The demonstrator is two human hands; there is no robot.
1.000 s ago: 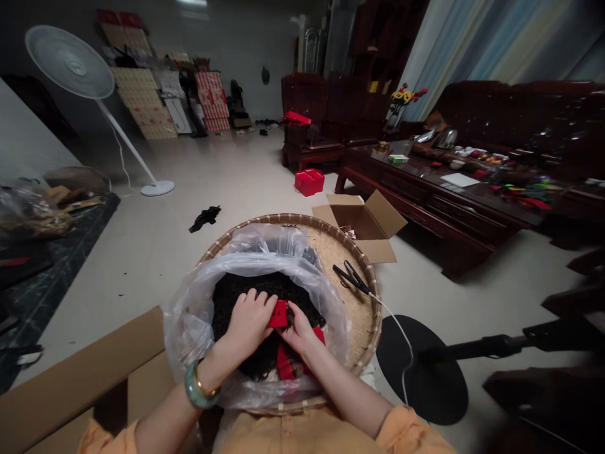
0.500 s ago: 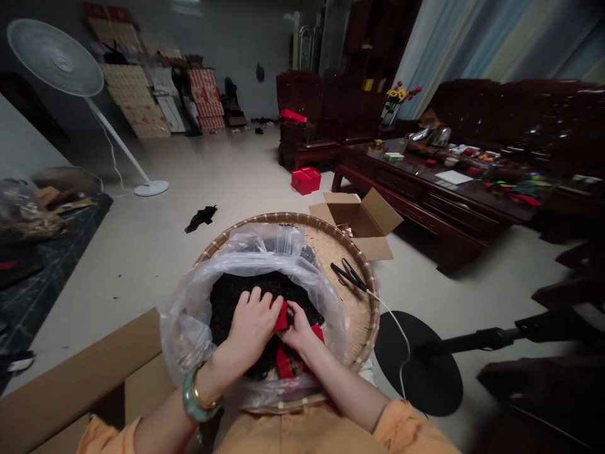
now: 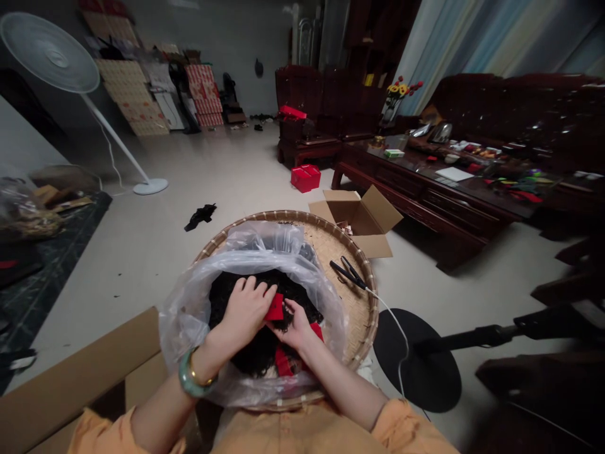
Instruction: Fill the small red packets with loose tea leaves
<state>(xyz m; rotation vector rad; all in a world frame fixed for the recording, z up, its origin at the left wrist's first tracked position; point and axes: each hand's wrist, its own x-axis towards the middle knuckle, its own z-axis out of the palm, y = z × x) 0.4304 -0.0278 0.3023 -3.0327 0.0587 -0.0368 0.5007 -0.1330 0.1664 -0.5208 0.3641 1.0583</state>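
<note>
A clear plastic bag (image 3: pixel 182 315) with its mouth folded wide holds a heap of black, crumbly-looking material (image 3: pixel 224 293). Over this heap, my left hand (image 3: pixel 248 306), with a green bangle and a gold one at the wrist, pinches a small red packet (image 3: pixel 275 308). My right hand (image 3: pixel 297 325) is curled just beside the packet, its fingers reaching under it. Some of the dark material shows between its thumb and fingers. More red pieces (image 3: pixel 283 362) lie in the bag below my right wrist.
The bag stands on a round woven bamboo tray (image 3: pixel 362 321). On the tray's right lies a black tool with a white cord (image 3: pixel 348 274). An open cardboard box (image 3: pixel 375 214) is beyond it, another (image 3: pixel 80 378) at lower left. A black round stand base (image 3: pixel 416 359) sits at right.
My left hand has shifted slightly left and up with the red packet, which now shows flatter and more fully. A small gap with dark material appears between packet and right thumb.
</note>
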